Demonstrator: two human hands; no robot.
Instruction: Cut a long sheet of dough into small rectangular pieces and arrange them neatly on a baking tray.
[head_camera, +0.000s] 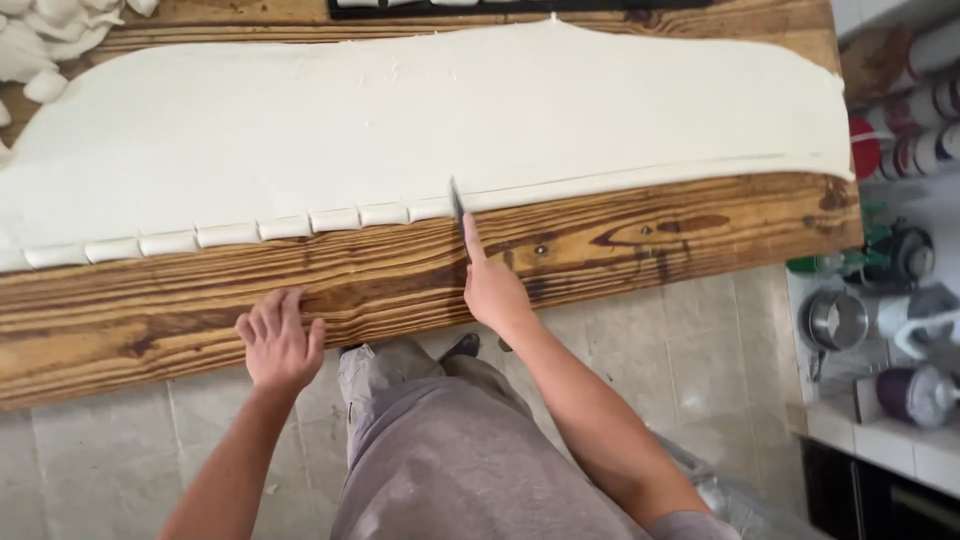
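On the wooden desk (620, 235) in front of me a long sheet of pale dough (440, 120) is lying spread almost from end to end, and I am working along its near edge. My right hand (492, 288) is closing around a knife (457, 203), forefinger stretched out along its back, and the blade is standing in the dough right at that near edge, just beyond my fingertips. To the left of the blade a row of small cut pieces (225, 234) is sitting side by side along the edge, each touching the next, running off toward the left end of the desk. To the right of the blade a thin scored line is running through the sheet, marking off an uncut strip (640, 179). My left hand (278, 340) is resting flat on bare wood with its fingers spread, holding nothing, near the cut pieces but apart from them, lying below the row. At the far left corner a heap of dough scraps (50, 45) is lying. Off the right end of the desk, cans and metal kitchenware (880, 310) are standing on a shelf.
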